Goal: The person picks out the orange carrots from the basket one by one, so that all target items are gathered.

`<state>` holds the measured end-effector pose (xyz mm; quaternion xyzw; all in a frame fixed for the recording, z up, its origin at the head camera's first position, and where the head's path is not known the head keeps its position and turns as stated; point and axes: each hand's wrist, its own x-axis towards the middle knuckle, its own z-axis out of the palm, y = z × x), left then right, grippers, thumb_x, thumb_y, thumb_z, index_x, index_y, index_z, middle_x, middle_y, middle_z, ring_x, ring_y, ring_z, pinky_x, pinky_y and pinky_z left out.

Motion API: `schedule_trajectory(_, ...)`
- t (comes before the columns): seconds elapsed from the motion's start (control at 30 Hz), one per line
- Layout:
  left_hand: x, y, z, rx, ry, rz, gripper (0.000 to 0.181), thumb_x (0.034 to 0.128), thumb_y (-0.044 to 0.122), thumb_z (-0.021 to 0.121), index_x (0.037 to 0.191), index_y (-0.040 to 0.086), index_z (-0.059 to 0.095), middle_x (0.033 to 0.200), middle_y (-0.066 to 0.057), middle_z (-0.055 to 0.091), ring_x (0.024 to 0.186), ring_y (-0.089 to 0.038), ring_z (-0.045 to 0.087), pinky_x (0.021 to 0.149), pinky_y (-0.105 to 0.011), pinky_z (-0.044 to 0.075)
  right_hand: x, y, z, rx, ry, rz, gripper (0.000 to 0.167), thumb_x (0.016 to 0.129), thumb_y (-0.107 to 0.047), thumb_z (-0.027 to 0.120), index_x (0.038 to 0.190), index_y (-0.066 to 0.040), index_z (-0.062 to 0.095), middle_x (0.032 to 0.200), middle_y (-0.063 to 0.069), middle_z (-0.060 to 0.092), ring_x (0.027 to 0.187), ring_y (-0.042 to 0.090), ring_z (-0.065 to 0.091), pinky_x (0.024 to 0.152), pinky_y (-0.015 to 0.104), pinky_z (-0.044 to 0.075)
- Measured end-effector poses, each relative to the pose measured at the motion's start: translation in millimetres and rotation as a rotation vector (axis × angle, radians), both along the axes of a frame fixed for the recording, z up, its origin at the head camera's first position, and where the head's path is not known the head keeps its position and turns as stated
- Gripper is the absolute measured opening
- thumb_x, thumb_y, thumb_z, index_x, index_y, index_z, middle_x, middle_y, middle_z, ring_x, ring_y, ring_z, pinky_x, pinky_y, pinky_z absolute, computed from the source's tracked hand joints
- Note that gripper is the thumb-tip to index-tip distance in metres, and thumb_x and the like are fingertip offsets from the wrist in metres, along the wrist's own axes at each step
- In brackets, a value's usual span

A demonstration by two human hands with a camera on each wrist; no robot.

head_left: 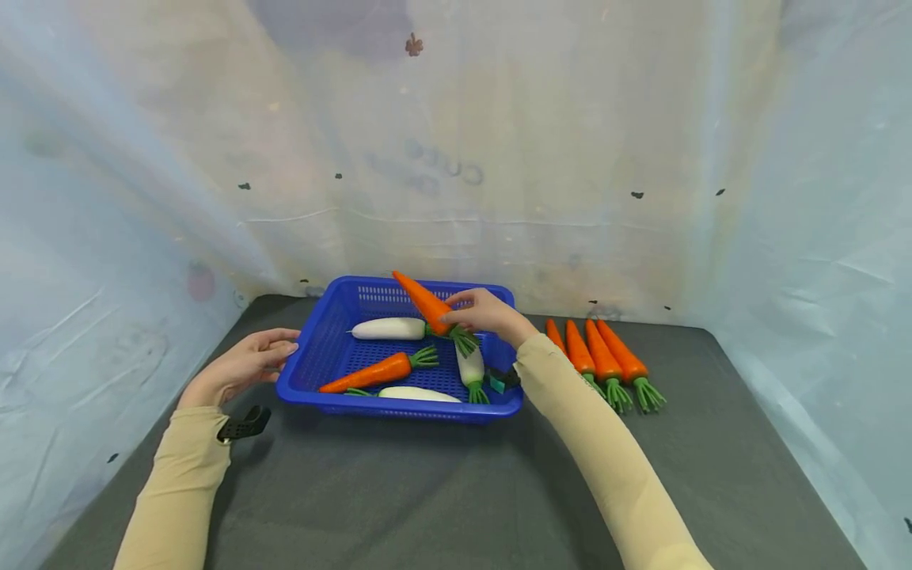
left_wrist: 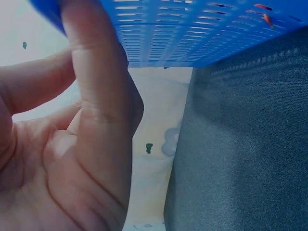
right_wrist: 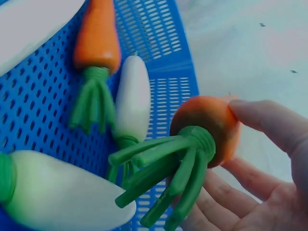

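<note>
A blue plastic basket (head_left: 318,326) with slotted walls stands on the dark table. My left hand (head_left: 242,366) holds its left rim, thumb and fingers bent at the edge; the fingertips are partly hidden in the left wrist view. Above the basket's back right part, my right hand (head_left: 488,311) pinches an orange carrot (head_left: 419,298) near its green stem end, tip pointing up and left. Inside the basket lie another carrot (head_left: 374,372) and three white radishes, one at the back (head_left: 388,328), one at the right (head_left: 470,366) and one along the front (head_left: 420,393).
Several carrots (head_left: 618,355) lie side by side on the table (head_left: 712,443), right of the basket and partly behind my right forearm. Pale plastic sheeting (head_left: 556,142) hangs behind the table and on both sides.
</note>
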<state>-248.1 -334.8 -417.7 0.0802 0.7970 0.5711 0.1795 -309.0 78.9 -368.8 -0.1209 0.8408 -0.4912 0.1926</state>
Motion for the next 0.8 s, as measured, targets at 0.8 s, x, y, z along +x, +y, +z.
schedule_trajectory(0.8, -2.4, -3.3, -4.6, -0.004, 0.006, 0.0, 0.066, 0.0991, 0.036, 0.051, 0.146, -0.002, 0.025, 0.125, -0.021, 0.054, 0.1, -0.027, 0.063, 0.084, -0.039, 0.052, 50.8, 123.7, 30.1, -0.267, 0.001, -0.236, 0.066, 0.09, -0.037, 0.067, 0.145, -0.013, 0.04, 0.127, 0.012, 0.051, 0.104, 0.026, 0.056, 0.09, 0.038, 0.047)
